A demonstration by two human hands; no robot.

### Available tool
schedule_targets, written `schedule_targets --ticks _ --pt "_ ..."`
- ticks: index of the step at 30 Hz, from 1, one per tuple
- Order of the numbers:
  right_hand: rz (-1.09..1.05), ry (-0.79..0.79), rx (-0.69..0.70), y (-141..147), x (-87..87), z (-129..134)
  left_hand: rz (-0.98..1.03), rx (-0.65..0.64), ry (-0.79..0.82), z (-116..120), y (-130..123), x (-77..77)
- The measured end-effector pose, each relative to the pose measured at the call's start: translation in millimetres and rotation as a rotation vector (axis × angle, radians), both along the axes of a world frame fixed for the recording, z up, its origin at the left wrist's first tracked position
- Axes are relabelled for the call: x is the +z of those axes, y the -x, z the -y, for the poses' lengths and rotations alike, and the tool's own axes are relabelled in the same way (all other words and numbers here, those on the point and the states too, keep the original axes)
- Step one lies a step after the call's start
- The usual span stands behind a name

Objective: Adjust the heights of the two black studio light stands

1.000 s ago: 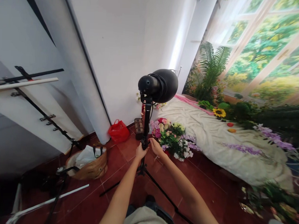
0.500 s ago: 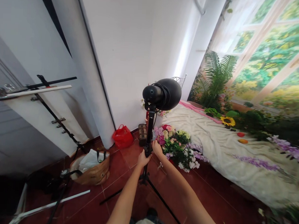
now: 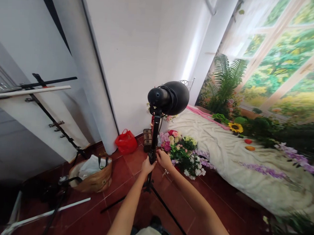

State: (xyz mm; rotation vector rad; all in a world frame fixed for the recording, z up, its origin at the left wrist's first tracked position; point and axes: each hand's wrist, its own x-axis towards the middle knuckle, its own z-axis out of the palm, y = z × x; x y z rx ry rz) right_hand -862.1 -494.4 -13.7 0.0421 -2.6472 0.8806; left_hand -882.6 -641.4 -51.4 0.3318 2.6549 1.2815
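- The black light stand (image 3: 155,133) is seen at centre, its long axis near upright, topped by a lamp head (image 3: 175,97).
- Its column is gripped by the left hand (image 3: 147,166); the right hand (image 3: 164,159) is held just beside the collar, fingers bent, any pinch hidden.
- Both hands are about equally near.
- Red floor tiles (image 3: 120,173) are seen below, flowers (image 3: 177,146) right of centre, a draped bed (image 3: 210,133) at right.

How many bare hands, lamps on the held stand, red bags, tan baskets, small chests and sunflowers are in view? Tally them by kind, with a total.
Hands: 2 (left hand, right hand)
Black lamp on the held stand: 1
Red bag: 1
Tan basket: 1
Small chest: 1
Sunflower: 1
Total: 7
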Motion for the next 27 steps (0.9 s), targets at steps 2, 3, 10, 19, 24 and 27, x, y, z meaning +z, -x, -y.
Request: schedule_targets --ticks 2,3,10,19,24,27 --pt "-0.052 0.040 0.002 -10.7 -6.5 -0.1 -0.038 -0.010 0.000 -0.1 -0.5 1.7" --pt "-0.066 0.076 -0.012 -13.7 -9.3 0.9 -0.056 -0.010 -0.002 -0.2 -0.7 2.0" --pt "-0.143 0.446 -0.219 2.1 -23.6 16.6 -0.065 0.004 0.019 -1.8 -0.8 -0.8" --pt "-0.197 0.634 -0.394 20.5 -18.7 23.7 -0.072 0.020 0.006 -2.6 -0.5 -4.9" --pt "-0.127 0.570 -0.418 32.0 -18.9 23.1 -0.084 0.013 0.022 -2.6 1.3 -9.1" --pt "-0.052 0.449 -0.433 37.6 -20.7 19.3 -0.096 0.008 0.013 -1.7 2.5 -10.7"
